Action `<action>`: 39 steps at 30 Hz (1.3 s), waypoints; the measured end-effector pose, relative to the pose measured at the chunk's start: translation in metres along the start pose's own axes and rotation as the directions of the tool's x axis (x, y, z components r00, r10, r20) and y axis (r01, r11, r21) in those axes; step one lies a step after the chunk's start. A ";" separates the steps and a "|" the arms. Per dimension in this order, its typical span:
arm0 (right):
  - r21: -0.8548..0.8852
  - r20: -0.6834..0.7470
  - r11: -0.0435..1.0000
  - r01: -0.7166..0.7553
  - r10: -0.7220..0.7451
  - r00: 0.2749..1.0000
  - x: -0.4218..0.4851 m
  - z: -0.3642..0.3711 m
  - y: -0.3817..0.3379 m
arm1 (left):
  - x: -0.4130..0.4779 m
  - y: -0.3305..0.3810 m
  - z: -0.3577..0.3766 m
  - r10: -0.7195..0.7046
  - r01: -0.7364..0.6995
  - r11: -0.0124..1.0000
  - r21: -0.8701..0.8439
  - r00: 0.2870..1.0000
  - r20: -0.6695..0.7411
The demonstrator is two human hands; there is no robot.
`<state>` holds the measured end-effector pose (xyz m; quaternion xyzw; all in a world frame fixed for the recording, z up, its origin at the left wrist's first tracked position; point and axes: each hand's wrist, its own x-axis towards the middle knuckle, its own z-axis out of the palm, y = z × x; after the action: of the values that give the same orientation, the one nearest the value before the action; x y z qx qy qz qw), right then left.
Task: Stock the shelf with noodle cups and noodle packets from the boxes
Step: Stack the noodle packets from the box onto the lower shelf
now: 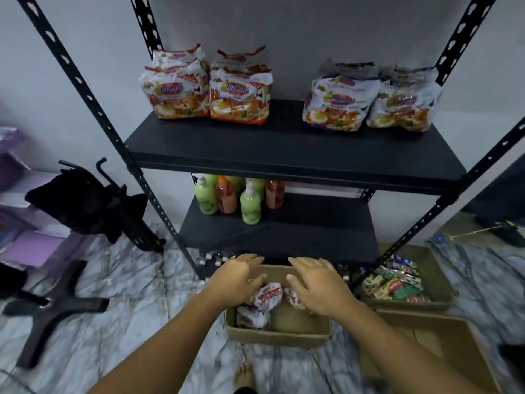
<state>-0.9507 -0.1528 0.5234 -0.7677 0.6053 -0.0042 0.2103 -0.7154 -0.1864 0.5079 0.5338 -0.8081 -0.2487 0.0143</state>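
Hovering over the open cardboard box (278, 336), the left hand (237, 280) and the right hand (318, 285) were side by side, fingers straight and loosely spread, holding nothing. Three white-and-red noodle packets lay in the box. One packet (268, 295) was between the two hands, just under the left thumb. Another packet (294, 299) was beneath the right palm's inner edge, and a third packet (252, 317) lay below the left wrist. Whether either hand touched one was unclear. Well above both hands, noodle multipacks (238, 95) stood on the shelf (284, 149).
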 end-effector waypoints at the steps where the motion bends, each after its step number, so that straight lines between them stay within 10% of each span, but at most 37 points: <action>1: -0.006 0.029 1.000 -0.017 0.017 0.999 -0.002 0.013 0.000 | -0.006 -0.005 0.009 -0.014 0.014 1.000 0.001 1.000 0.025; 19: -0.010 0.364 0.911 -0.412 0.388 0.847 -0.013 0.127 -0.017 | -0.016 -0.103 0.088 -0.090 0.073 0.996 0.058 0.925 0.370; 39: 0.159 0.450 0.896 -0.415 0.309 0.838 0.103 0.304 0.086 | 0.103 -0.183 0.266 -0.143 0.169 0.985 -0.045 0.924 0.355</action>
<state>-0.9233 -0.1676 0.1926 -0.5887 0.6765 0.1220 0.4253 -0.6798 -0.2295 0.1736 0.5426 -0.7427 -0.3703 -0.1298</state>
